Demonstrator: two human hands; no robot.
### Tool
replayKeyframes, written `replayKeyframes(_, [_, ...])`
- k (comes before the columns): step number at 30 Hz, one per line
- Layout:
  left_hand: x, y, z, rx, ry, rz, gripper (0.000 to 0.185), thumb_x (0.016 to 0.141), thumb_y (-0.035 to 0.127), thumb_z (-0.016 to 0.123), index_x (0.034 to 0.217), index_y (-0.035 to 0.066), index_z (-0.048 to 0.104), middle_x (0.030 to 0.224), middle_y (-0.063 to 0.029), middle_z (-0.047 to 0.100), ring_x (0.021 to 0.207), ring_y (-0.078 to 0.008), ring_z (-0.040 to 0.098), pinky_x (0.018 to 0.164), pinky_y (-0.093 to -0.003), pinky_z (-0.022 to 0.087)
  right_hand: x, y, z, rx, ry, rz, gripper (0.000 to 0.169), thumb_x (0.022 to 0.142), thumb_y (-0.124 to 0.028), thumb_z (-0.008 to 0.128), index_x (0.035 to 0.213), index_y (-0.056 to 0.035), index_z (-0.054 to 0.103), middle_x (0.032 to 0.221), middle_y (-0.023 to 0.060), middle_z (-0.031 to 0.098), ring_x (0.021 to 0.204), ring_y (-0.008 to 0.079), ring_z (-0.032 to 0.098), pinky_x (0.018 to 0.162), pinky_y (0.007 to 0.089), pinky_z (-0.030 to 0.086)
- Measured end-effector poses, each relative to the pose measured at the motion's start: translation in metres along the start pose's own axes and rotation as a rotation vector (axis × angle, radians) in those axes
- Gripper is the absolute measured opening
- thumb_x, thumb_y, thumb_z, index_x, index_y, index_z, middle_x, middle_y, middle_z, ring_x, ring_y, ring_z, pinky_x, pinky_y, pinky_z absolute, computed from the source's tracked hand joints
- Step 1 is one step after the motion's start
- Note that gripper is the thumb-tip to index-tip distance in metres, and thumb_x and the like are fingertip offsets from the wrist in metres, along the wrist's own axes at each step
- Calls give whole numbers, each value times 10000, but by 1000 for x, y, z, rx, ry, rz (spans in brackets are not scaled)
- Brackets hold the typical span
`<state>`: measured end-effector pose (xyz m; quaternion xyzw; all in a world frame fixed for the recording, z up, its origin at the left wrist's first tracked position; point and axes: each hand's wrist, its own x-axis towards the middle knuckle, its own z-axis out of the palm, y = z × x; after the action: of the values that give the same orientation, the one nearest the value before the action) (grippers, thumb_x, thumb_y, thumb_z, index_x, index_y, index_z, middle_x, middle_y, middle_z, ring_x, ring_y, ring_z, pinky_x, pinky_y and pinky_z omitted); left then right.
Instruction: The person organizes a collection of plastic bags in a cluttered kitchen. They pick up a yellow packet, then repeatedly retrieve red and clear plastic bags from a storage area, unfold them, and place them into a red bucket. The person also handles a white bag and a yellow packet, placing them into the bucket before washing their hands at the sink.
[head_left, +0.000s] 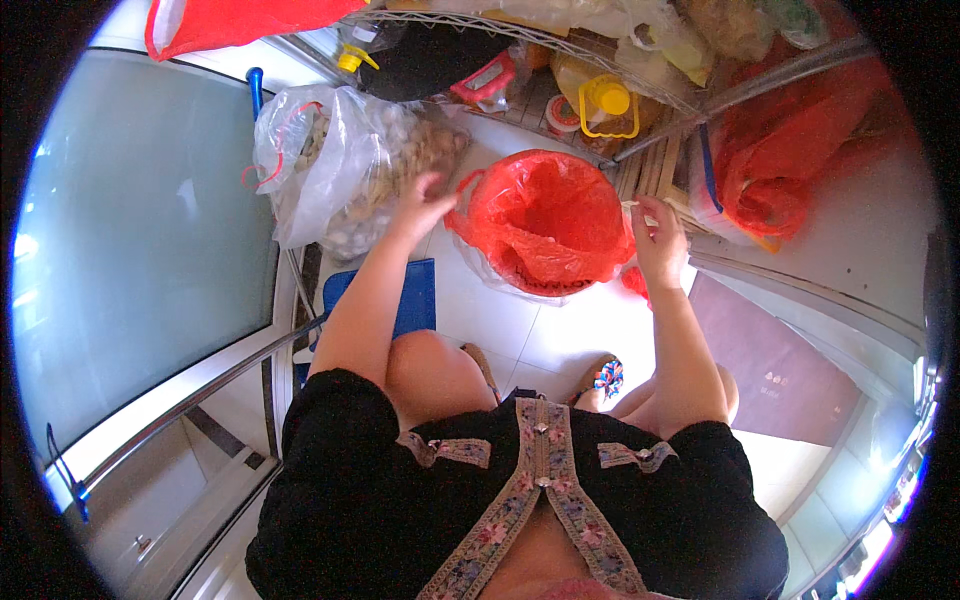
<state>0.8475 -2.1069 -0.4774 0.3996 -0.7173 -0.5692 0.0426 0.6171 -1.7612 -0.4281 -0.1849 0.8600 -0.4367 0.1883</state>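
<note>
A red plastic bag (551, 217) stands open on the tiled floor between my hands, lining a round container whose body is mostly hidden. Clear plastic shows below its rim. My left hand (433, 201), fingers apart, is beside the bag's left handle loop; whether it touches the loop is unclear. At the bag's right side is my right hand (660, 229), its fingers bent; I cannot tell if it pinches any plastic. Left of the bag sits a large clear plastic bag (360, 165) of brownish lumpy pieces that I cannot identify.
A wire shelf (525, 34) crosses the top, with a yellow-capped bottle (609, 101) beneath. Red plastic bags (780, 180) lie at upper right. A blue panel (414, 296) is beside my left knee. A frosted glass door (150, 217) stands at left, brown cardboard (765, 360) at right.
</note>
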Motion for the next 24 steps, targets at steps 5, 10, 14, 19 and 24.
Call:
replayKeyframes(5, [-45, 141, 27, 759, -206, 1054, 413, 774, 363, 812, 1075, 99, 709, 1233, -69, 629, 1218, -292, 561, 1042, -420, 449, -37, -54, -16, -517, -261, -613, 486, 825, -460, 780, 1163, -117, 707, 1189, 102, 666, 1201, 316, 577, 1052, 475, 437])
replayKeyframes(10, [-62, 108, 25, 875, -530, 1179, 202, 768, 282, 735, 879, 133, 658, 1063, -34, 626, 1117, -243, 578, 951, -405, 471, -56, -43, -16, -622, -624, -709, 197, 843, -276, 698, 971, -128, 685, 929, 49, 631, 985, 274, 624, 917, 440, 488])
replayKeyframes(14, [-75, 60, 19, 947, -662, 1235, 91, 816, 211, 639, 877, 144, 652, 863, -8, 545, 937, -195, 563, 830, -378, 467, -72, -14, -16, -688, -872, -800, 120, 901, -178, 608, 976, -113, 674, 951, 61, 650, 1008, 281, 643, 939, 444, 492])
replayKeyframes(19, [-73, 11, 19, 835, -551, 1121, 189, 814, 177, 668, 994, 125, 701, 1002, -24, 624, 1045, -217, 590, 902, -390, 485, -74, 34, 8, -683, -588, -823, 285, 904, -173, 644, 1180, -133, 699, 1162, 110, 697, 1148, 314, 628, 1026, 434, 473])
replayKeyframes(24, [-54, -54, 21, 348, -364, 447, 238, 818, 41, 642, 1035, 94, 726, 1107, -81, 691, 1009, -261, 646, 862, -370, 528, -51, 116, 31, 148, -565, 251, 316, 919, -193, 696, 1228, -127, 687, 1140, 109, 716, 1102, 320, 665, 986, 429, 517])
